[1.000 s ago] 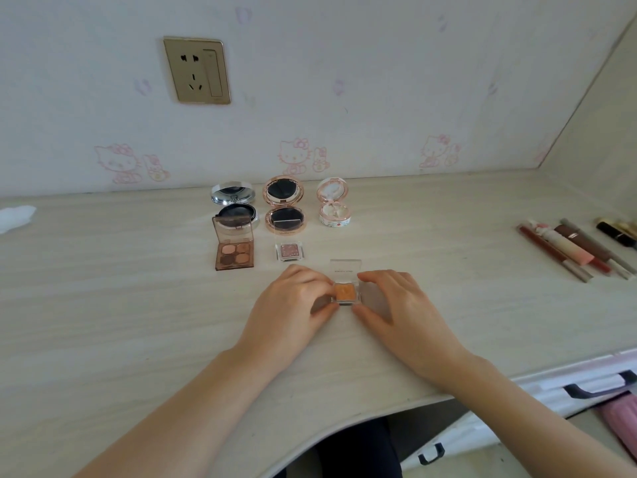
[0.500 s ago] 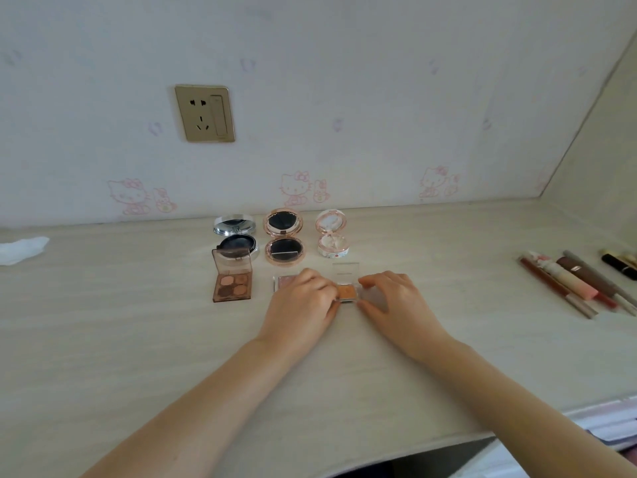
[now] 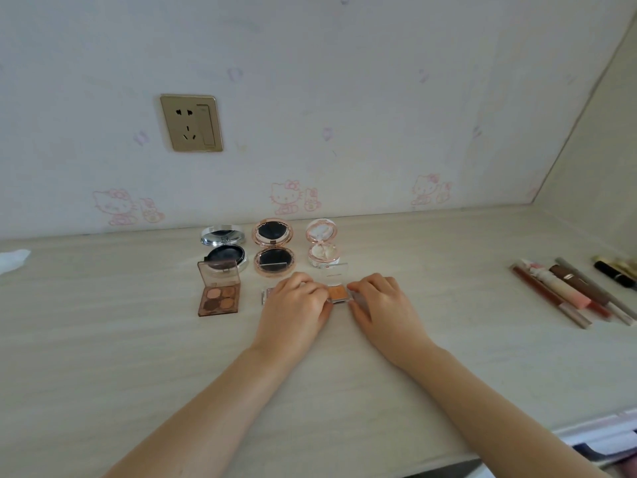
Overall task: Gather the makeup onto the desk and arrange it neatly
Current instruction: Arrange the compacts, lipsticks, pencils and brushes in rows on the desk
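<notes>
head view: both hands, left (image 3: 293, 305) and right (image 3: 381, 305), pinch the orange pan (image 3: 338, 293), likely squaring it under the compacts' (image 3: 272, 248) row.

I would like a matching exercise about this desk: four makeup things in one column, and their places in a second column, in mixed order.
Things:
1. silver round compact
2. brown four-colour eyeshadow palette
3. small clear case with orange powder
4. row of lip pencils and tubes

Places:
A. far right of the desk
B. between the fingertips of both hands
C. back row, leftmost of three round compacts
D. front row, at the left, lid standing open

Pairs: 1-C, 2-D, 3-B, 4-A
</notes>
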### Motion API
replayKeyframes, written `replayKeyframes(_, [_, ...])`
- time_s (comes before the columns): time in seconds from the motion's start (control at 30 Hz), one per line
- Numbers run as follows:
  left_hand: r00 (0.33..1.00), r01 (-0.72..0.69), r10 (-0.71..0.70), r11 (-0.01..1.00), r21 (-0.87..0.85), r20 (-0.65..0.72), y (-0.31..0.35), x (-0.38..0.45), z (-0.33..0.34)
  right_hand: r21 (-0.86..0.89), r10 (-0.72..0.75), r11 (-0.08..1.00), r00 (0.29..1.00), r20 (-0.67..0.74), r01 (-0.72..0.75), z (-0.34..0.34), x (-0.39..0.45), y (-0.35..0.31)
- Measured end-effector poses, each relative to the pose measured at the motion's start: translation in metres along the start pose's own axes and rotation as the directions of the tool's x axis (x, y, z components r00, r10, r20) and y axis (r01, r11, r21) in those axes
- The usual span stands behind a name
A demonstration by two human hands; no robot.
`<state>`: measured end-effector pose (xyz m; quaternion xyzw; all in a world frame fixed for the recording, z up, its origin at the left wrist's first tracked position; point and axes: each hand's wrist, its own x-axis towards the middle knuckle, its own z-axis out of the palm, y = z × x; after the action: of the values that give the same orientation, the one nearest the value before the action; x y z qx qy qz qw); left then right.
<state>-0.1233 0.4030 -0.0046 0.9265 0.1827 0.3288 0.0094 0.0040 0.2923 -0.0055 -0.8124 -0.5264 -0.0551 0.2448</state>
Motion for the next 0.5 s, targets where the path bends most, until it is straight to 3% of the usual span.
replayKeyframes(0.5, [0.995, 0.093, -0.091, 0.995, -0.046, 0.040, -0.0031, -0.0013, 0.0014, -0.033, -0.017, 0.999, 1.000, 0.018, 0.018, 0.0036, -0.0008, 0.0017])
